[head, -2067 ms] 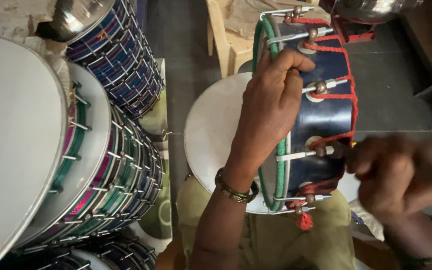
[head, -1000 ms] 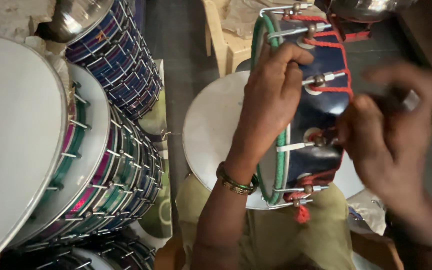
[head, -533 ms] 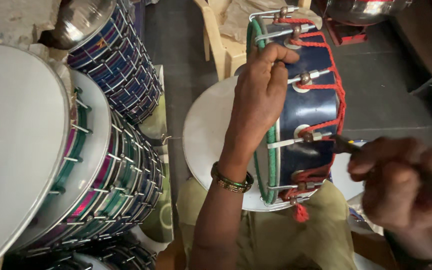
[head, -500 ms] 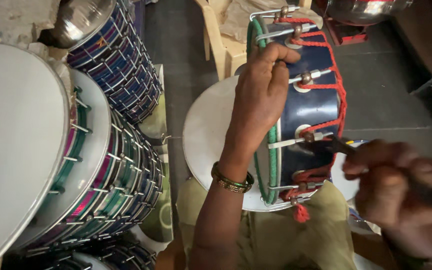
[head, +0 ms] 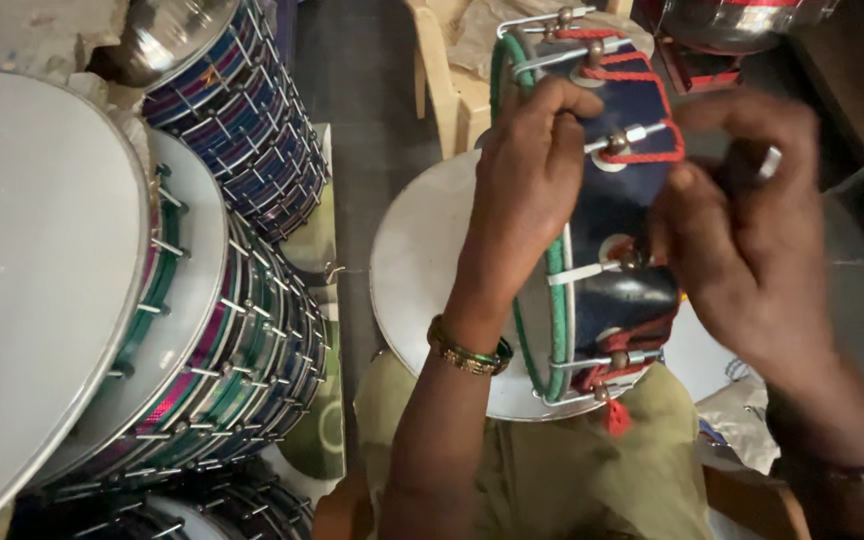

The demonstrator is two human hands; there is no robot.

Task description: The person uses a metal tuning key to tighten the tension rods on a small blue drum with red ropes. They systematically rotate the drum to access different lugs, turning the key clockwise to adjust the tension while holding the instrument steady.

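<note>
Two hands on one small dark-blue drum (head: 602, 215) with red cord lacing, held upright over lap.
Stacked striped metal-rod drums (head: 202, 330) at left; left hand (head: 532, 175) clasping green rim; right hand (head: 742, 230) pinching silver tuning rod (head: 592, 270).

Striped drums (head: 242, 330) lie stacked on the dark floor (head: 362, 120).

It was a drum-making workshop: finished drums (head: 232, 300) stacked at nine o'clock, a steel shell (head: 167, 35) at eleven, a half-laced drum (head: 612, 240) on the worker's lap at centre.
</note>
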